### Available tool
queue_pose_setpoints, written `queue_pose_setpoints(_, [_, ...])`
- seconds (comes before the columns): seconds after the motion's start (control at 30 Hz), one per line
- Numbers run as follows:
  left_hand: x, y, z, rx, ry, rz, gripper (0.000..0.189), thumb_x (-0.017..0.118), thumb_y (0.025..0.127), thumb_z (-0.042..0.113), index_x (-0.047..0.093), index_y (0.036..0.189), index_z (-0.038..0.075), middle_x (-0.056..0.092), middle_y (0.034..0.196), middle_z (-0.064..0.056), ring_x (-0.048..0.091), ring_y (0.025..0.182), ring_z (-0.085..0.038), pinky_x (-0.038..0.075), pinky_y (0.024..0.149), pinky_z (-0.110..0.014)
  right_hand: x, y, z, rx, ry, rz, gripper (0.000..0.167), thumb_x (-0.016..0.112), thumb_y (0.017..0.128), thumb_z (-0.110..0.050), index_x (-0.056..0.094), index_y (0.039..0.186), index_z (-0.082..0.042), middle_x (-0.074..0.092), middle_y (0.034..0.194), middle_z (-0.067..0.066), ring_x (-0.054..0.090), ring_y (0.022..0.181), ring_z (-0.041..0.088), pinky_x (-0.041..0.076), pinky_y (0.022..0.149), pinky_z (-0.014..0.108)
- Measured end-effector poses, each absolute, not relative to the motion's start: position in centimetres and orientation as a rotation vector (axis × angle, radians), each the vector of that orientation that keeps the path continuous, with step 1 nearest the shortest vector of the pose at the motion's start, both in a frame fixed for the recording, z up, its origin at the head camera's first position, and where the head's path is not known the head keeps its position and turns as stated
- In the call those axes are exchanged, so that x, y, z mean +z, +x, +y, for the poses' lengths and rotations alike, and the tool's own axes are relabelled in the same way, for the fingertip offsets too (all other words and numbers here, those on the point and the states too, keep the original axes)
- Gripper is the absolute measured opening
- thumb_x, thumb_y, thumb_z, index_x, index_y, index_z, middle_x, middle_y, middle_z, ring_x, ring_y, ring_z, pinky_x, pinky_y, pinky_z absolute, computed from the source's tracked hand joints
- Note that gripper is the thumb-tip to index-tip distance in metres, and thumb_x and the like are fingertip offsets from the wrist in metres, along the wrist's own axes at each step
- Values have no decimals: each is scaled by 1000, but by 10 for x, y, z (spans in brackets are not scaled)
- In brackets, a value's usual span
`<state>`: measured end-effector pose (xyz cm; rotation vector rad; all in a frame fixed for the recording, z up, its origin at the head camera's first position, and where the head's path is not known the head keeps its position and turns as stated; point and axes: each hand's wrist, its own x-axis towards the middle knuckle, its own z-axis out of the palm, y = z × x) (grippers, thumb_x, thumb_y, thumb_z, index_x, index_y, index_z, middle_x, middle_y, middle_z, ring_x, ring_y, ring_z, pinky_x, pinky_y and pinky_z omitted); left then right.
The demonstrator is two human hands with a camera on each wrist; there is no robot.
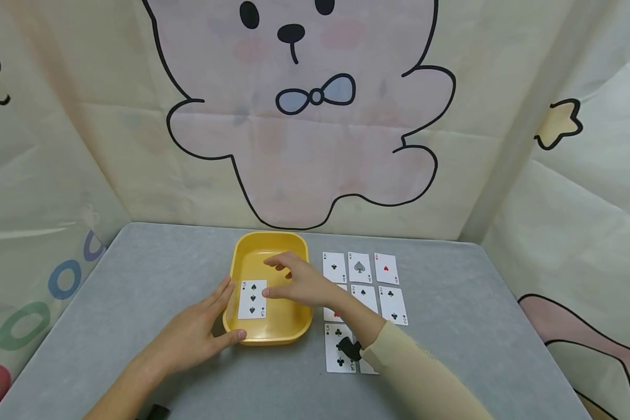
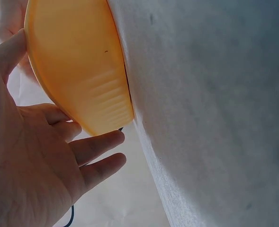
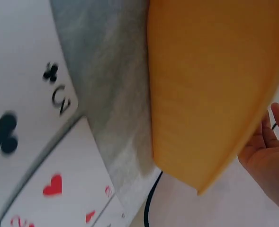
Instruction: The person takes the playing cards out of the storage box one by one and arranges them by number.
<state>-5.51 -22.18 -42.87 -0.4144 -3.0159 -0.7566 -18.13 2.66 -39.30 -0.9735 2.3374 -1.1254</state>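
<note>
A yellow tray (image 1: 289, 337) stands on the table, a three of spades playing card (image 1: 252, 306) inside it on the left. My left hand (image 1: 196, 335) rests against the tray's left side, fingers extended along the rim and thumb at the front edge. In the left wrist view, those fingers (image 2: 99, 144) are spread under the rim. Over the tray is my right hand (image 1: 299, 280), its thumb at the card's right edge and its index finger reaching out above, apart from the thumb. The right wrist view shows this hand (image 3: 269, 161) behind the tray wall.
Right of the tray, face-up cards lie in rows: aces such as the ace of spades (image 1: 359, 267), twos such as the two of clubs (image 1: 393, 305), and a three of clubs (image 1: 338, 350). My right forearm covers some. A printed curtain (image 1: 110, 146) surrounds the grey table (image 1: 451, 350).
</note>
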Motion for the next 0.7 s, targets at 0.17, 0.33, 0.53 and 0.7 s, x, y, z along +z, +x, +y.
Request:
queue_pose_setpoints(0.17, [-428,-54,-224,-756,-403,-3022,99,67,94,66,32,164,5,26,172,-10,51,140,-41,48,105,-61,-403,-185,6,-1055,-930,2362,67,80,92,-35,56,148,-6,56,147,11,51,133,30,46,110,44])
queue_pose_setpoints(0.33, [-428,-54,-224,-748,-419,-3018,99,66,94,66,31,165,6,25,172,-9,52,140,-40,48,105,-60,-413,-189,-9,-922,-890,2399,70,84,89,-36,58,148,-10,56,148,8,50,135,26,42,114,40])
queue_pose_setpoints(0.53, [-428,-55,-224,-760,-427,-3025,99,65,95,67,29,166,7,24,173,-8,51,140,-40,48,105,-60,-423,-192,-18,-769,-921,2419,77,91,82,-34,58,148,-9,57,146,5,47,130,21,37,114,34])
queue_pose_setpoints(0.7, [-429,-55,-224,-764,-418,-3028,99,65,95,67,29,166,8,24,173,-8,52,140,-40,49,104,-59,-428,-193,-21,-695,-924,2445,81,96,77,-31,60,146,-9,60,139,4,46,118,18,40,99,28])
